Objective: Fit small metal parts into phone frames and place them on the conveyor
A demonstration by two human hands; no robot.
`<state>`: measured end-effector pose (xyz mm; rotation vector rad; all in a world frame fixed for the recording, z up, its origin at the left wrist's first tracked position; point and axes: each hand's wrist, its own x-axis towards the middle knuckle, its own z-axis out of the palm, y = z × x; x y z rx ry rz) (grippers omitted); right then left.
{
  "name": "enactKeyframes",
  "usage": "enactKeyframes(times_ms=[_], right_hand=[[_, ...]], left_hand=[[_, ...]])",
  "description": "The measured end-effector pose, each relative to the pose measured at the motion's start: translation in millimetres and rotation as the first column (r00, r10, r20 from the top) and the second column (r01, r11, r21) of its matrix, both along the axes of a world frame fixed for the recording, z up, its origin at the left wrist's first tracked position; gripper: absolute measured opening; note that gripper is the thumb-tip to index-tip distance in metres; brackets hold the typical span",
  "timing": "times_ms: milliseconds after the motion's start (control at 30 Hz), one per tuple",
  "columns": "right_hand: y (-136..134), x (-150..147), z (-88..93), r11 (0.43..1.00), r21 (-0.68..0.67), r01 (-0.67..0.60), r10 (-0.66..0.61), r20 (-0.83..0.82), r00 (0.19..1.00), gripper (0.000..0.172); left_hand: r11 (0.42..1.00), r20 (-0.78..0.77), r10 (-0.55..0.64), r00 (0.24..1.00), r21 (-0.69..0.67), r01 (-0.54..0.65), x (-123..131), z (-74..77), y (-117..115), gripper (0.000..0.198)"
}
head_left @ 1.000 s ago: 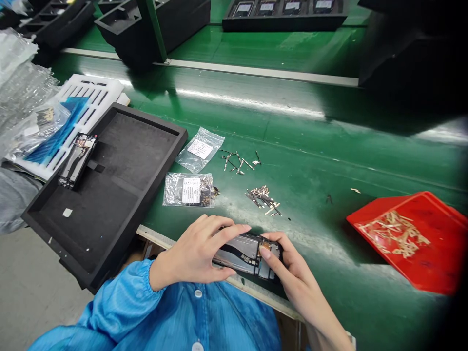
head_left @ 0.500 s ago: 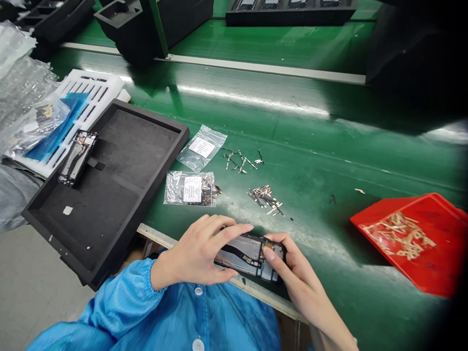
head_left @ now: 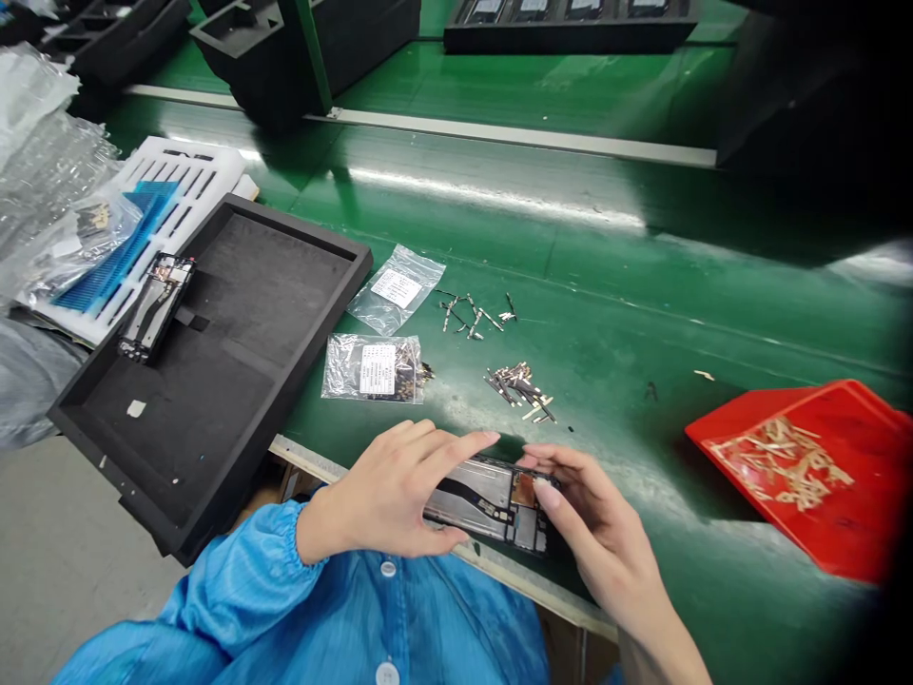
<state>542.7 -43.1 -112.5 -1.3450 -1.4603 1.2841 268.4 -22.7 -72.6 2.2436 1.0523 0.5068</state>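
An opened phone frame (head_left: pixel 476 501) with a dark flex cable and a copper-coloured patch lies at the table's front edge. My left hand (head_left: pixel 410 485) grips its left end, index finger along the far side and thumb along the near side. At its right end, the thumb of my right hand (head_left: pixel 595 514) rests by the copper patch, with the fingers curled around the far corner. Beyond the phone frame are a pile of small strips (head_left: pixel 519 388), a looser group of dark strips (head_left: pixel 472 314) and two labelled plastic bags (head_left: pixel 377 368).
At the left, a black tray (head_left: pixel 242 276) holds another opened phone frame (head_left: pixel 157 306). Behind it are a white slotted tray (head_left: pixel 206 171) and clear plastic packaging (head_left: pixel 43 124). A red bin (head_left: pixel 866 476) with pale strips stands at the right. Black trays (head_left: pixel 571 36) sit at the back.
My right thumb has shifted slightly right, uncovering more of the copper patch, and the right hand has moved a little outward. My left hand keeps its grip. The view has shifted slightly.
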Motion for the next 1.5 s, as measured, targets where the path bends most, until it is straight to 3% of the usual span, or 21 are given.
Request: enactKeyframes(times_ms=[133, 233, 300, 467, 600, 733, 900, 1000, 1167, 1333, 1500], right_hand=[[4.2, 0.7, 0.3, 0.95, 0.31, -0.019, -0.024, 0.131, 0.991, 0.014], [6.1, 0.9, 4.2, 0.887, 0.452, -0.093, -0.011, 0.223, 0.975, 0.016], [6.3, 0.5, 6.5, 0.852, 0.51, -0.121, -0.011, 0.248, 0.969, 0.02], [6.3, -3.2, 5.9, 0.761, 0.625, -0.173, -0.015, 0.283, 0.959, 0.029], [8.6, -4.8, 5.2, 0.721, 0.666, -0.191, 0.01, 0.266, 0.964, 0.034], [8.2, -6.2, 6.5, 0.735, 0.65, -0.191, 0.048, 0.232, 0.972, 0.032], [1.0, -7.9, 7.4, 0.82, 0.549, -0.163, 0.074, 0.181, 0.981, 0.03], [-1.2, -10.1, 8.4, 0.853, 0.502, -0.142, 0.082, 0.141, 0.987, 0.03], [-3.1, -17.3, 8.0, 0.851, 0.523, -0.056, 0.001, 0.105, 0.994, 0.03], [-7.0, -22.0, 2.9, 0.843, 0.539, 0.009, -0.053, 0.065, 0.996, 0.031], [-4.3, -22.9, -1.9, 0.906, 0.42, 0.06, -0.055, -0.022, 0.998, 0.02]], left_hand=[[0.999, -0.008, -0.045, 0.999, 0.008, 0.045, -2.3, 2.8, 2.3, 0.096], [0.998, 0.031, -0.059, 0.998, -0.002, 0.059, -2.4, 2.9, 3.2, 0.094], [1.0, 0.064, -0.015, 0.998, 0.028, 0.013, -0.5, 0.0, 2.8, 0.089], [0.97, 0.17, 0.18, 0.969, 0.133, -0.204, 8.5, -13.1, 0.4, 0.036], [0.959, 0.268, 0.227, 0.936, 0.104, -0.263, 13.6, -19.8, -1.2, 0.026], [0.923, 0.405, 0.284, 0.869, 0.129, -0.362, 17.6, -25.9, -2.5, 0.017], [0.866, 0.532, 0.288, 0.796, 0.211, -0.454, 22.6, -35.4, -6.5, 0.024], [0.833, 0.518, 0.312, 0.796, 0.254, -0.491, 24.7, -39.1, -10.0, 0.02], [0.792, 0.486, 0.351, 0.8, 0.301, -0.531, 24.8, -45.8, -15.2, 0.02], [0.792, 0.416, 0.382, 0.825, 0.313, -0.525, 23.3, -51.5, -19.1, 0.036], [0.775, 0.543, 0.304, 0.783, 0.337, -0.535, 22.9, -48.8, -16.6, 0.025]])
